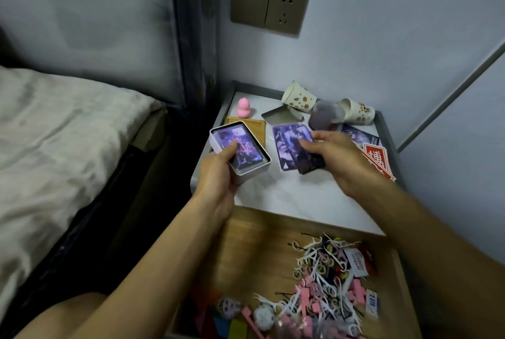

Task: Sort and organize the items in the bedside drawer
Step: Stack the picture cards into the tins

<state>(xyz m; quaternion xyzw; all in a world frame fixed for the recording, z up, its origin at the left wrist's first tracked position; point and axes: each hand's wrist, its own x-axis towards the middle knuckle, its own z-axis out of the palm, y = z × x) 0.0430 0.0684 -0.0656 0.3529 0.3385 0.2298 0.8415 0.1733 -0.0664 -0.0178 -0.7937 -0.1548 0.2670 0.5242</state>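
A crumpled pale sheet covers the bed (54,125) at far left. Just right of it, over the near left corner of the marble-patterned nightstand top (287,196), the left hand (218,177) grips a small white rectangular tin (255,172), fingers curled under it and thumb pressing on the glossy purple cards in the tin (240,147). Behind the tin lie a flat wooden board (258,126) and a pink gourd-shaped makeup sponge (244,107). The grey tin lid (281,115) lies farther right, apart from the tin.

Right of centre, the right hand (338,155) pinches a loose fan of purple cards (292,144) between thumb and fingertips, low over the tabletop. These cards look thin, light, slick and bendable, so they probably slide apart easily. They are best squared first, then held by the long edges. The tin looks rigid and light, best held around its walls.

Two spotted paper cups (297,95) lie tipped at the far right, above red-backed playing cards (378,159). Nearest, the open wooden drawer (257,240) holds a tangle of white floss picks (314,252), hair ties and pink bits, unsorted.
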